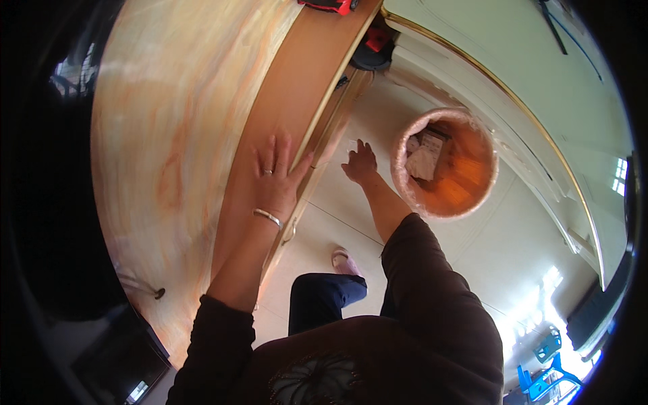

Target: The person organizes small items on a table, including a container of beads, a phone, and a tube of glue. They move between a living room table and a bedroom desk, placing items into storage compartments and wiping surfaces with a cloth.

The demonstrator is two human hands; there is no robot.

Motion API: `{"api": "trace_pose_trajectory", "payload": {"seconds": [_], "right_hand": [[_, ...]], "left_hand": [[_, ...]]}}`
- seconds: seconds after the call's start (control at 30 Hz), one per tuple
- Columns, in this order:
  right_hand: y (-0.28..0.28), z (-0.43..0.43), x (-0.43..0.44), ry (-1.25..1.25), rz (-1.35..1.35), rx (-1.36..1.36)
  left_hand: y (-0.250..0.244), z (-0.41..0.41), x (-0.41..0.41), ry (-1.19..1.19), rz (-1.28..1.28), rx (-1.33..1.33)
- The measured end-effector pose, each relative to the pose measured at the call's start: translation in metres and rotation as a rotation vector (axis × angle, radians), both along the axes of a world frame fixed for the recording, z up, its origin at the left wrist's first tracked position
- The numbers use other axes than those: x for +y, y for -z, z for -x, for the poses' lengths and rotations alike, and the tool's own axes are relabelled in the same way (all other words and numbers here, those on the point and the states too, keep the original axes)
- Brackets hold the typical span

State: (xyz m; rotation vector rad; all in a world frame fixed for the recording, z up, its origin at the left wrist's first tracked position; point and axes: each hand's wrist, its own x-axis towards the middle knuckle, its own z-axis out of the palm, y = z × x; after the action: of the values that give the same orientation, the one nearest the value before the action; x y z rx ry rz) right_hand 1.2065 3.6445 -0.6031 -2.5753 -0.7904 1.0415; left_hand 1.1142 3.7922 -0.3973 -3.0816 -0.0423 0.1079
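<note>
My left hand (277, 174) lies palm down on the brown wooden top (283, 101) of a low cabinet, its fingers spread and holding nothing. A ring and a silver bracelet (268, 218) are on that hand and wrist. My right hand (362, 164) is stretched out low over the tiled floor (349, 212), left of a round waste bin (445, 212). Its fingers are partly curled beside a small, pale, see-through scrap (352, 146); whether they grip it is unclear. The bin has an orange inside, a clear liner over its rim, and crumpled white paper (424, 159) within.
A marble-patterned panel (172, 152) stands behind the cabinet top. On the top's far end is a red toy car (331, 5). A pale table with a gold edge (526, 111) curves along the right. Blue plastic stools (549, 379) stand at lower right.
</note>
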Motion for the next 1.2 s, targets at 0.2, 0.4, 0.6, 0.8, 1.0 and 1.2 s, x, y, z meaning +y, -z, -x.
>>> {"api": "trace_pose_trajectory", "payload": {"seconds": [0.2, 0.4, 0.6, 0.8, 1.0, 1.2], "right_hand": [[0.041, -0.026, 0.015, -0.214, 0.183, -0.001], [0.069, -0.012, 0.004, -0.202, 0.206, 0.036], [-0.046, 0.044, -0.037, 0.217, -0.573, -0.140], [-0.213, 0.026, -0.159, 0.465, -0.596, -0.398], [-0.199, -0.017, -0.205, 0.455, -0.510, -0.071], [-0.285, 0.027, -0.273, 0.262, -0.375, 0.185]], "left_hand": [[-0.004, -0.001, -0.001, 0.009, 0.031, -0.058], [-0.001, -0.002, 0.001, -0.011, 0.054, -0.053], [-0.002, -0.001, -0.003, -0.052, 0.068, -0.011], [-0.001, 0.005, -0.001, -0.064, 0.028, 0.099], [-0.103, -0.029, -0.076, -0.202, 0.406, 0.581], [-0.204, 0.027, -0.165, 0.058, 0.936, 0.560]]}}
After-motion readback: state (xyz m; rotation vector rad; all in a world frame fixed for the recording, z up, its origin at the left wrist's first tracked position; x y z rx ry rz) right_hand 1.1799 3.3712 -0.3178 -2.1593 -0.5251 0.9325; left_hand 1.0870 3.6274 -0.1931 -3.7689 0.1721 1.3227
